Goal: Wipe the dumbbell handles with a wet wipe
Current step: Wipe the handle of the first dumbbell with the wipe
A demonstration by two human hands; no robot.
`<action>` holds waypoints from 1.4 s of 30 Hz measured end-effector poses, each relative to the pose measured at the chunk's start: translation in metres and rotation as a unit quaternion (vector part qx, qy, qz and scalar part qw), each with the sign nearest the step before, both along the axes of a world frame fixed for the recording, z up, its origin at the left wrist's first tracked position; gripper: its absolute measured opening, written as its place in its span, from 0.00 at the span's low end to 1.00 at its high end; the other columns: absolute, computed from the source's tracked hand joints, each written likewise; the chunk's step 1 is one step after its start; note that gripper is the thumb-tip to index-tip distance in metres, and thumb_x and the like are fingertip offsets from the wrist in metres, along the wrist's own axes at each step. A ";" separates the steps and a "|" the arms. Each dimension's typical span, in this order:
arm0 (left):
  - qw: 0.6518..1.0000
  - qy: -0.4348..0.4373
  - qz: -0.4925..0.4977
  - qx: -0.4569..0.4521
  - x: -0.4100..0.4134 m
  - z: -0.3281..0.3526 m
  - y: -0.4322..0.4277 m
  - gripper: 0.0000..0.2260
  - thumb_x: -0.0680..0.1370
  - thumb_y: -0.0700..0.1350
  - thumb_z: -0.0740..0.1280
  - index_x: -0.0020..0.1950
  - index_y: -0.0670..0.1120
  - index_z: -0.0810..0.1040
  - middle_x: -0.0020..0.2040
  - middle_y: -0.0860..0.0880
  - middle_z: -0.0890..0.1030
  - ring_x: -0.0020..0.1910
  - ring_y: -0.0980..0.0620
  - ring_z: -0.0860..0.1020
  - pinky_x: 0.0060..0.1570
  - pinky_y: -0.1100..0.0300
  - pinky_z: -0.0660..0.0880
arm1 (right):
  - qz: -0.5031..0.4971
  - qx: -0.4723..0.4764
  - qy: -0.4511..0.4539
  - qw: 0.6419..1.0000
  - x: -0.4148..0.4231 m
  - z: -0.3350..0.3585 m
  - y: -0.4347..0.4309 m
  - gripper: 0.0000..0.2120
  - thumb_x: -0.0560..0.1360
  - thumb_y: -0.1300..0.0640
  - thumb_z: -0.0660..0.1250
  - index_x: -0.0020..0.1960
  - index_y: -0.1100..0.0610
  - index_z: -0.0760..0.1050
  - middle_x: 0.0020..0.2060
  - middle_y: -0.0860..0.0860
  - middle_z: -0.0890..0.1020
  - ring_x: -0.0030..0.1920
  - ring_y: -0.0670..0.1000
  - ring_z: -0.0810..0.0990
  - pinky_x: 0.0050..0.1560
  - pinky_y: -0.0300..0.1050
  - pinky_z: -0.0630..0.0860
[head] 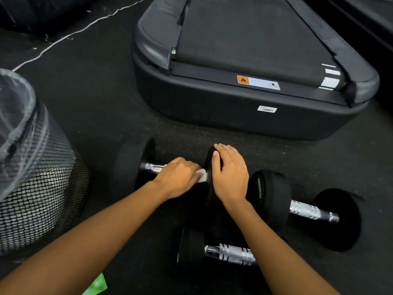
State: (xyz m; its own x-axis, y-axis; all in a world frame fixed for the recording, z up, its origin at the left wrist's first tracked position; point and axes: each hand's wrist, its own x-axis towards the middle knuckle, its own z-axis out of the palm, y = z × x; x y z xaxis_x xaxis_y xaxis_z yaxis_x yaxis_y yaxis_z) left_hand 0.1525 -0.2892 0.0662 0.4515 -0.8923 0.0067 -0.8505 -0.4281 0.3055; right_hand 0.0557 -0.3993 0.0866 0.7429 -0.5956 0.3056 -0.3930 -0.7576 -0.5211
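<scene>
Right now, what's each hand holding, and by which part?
Left hand grips the wet wipe round the far dumbbell's handle, by its right weight. Right hand clasps that weight's top edge.

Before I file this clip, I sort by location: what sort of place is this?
Most likely a gym: three dumbbells lie on dark rubbery flooring beside the rear end of a treadmill.
</scene>
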 end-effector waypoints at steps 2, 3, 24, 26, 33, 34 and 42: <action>1.000 0.015 -0.023 -0.001 -0.001 -0.001 -0.004 0.13 0.81 0.51 0.55 0.54 0.48 0.76 0.52 0.51 0.80 0.53 0.52 0.75 0.64 0.54 0.65 | 0.001 0.001 -0.004 1.000 -0.001 0.001 0.000 0.20 0.78 0.51 0.53 0.64 0.56 0.74 0.62 0.51 0.78 0.67 0.49 0.70 0.69 0.42 0.60; 0.999 0.033 -0.030 0.009 0.002 -0.001 -0.002 0.13 0.81 0.50 0.55 0.57 0.48 0.76 0.55 0.51 0.79 0.55 0.53 0.75 0.68 0.53 0.61 | 0.002 0.002 -0.005 1.000 -0.001 0.001 0.000 0.20 0.78 0.51 0.53 0.64 0.56 0.74 0.62 0.51 0.78 0.67 0.49 0.70 0.69 0.43 0.60; 0.980 0.132 0.085 0.126 0.014 0.012 -0.009 0.17 0.82 0.50 0.50 0.54 0.46 0.77 0.51 0.47 0.80 0.53 0.49 0.76 0.59 0.54 0.64 | 0.005 0.008 -0.011 1.000 0.000 0.000 0.002 0.20 0.78 0.50 0.53 0.64 0.56 0.74 0.62 0.51 0.78 0.67 0.50 0.70 0.70 0.46 0.62; 0.983 0.094 0.068 0.143 0.006 0.011 -0.020 0.18 0.82 0.50 0.49 0.51 0.46 0.76 0.50 0.46 0.80 0.52 0.48 0.76 0.61 0.52 0.64 | 0.005 0.006 -0.007 1.000 0.001 0.000 0.001 0.20 0.78 0.50 0.53 0.64 0.56 0.74 0.62 0.50 0.78 0.67 0.49 0.70 0.70 0.45 0.61; 0.987 0.106 0.011 0.121 0.012 0.006 -0.007 0.18 0.82 0.49 0.47 0.64 0.47 0.72 0.61 0.49 0.76 0.63 0.52 0.71 0.70 0.52 0.51 | -0.001 0.009 -0.015 1.000 -0.001 -0.001 0.001 0.20 0.78 0.50 0.53 0.63 0.56 0.75 0.62 0.50 0.78 0.67 0.50 0.70 0.69 0.44 0.61; 0.986 0.107 0.018 0.130 0.016 0.005 -0.003 0.18 0.82 0.49 0.47 0.62 0.48 0.73 0.60 0.49 0.77 0.63 0.52 0.72 0.70 0.52 0.51 | 0.001 0.009 -0.015 1.000 -0.001 -0.001 0.001 0.21 0.78 0.50 0.52 0.63 0.56 0.75 0.62 0.50 0.78 0.67 0.49 0.70 0.69 0.44 0.61; 0.993 0.068 -0.010 0.091 0.004 0.002 -0.013 0.16 0.82 0.48 0.50 0.62 0.47 0.73 0.58 0.48 0.78 0.60 0.50 0.74 0.67 0.54 0.56 | 0.007 0.013 -0.007 1.000 0.000 0.001 0.000 0.21 0.78 0.50 0.52 0.64 0.57 0.74 0.62 0.51 0.78 0.68 0.49 0.70 0.70 0.44 0.61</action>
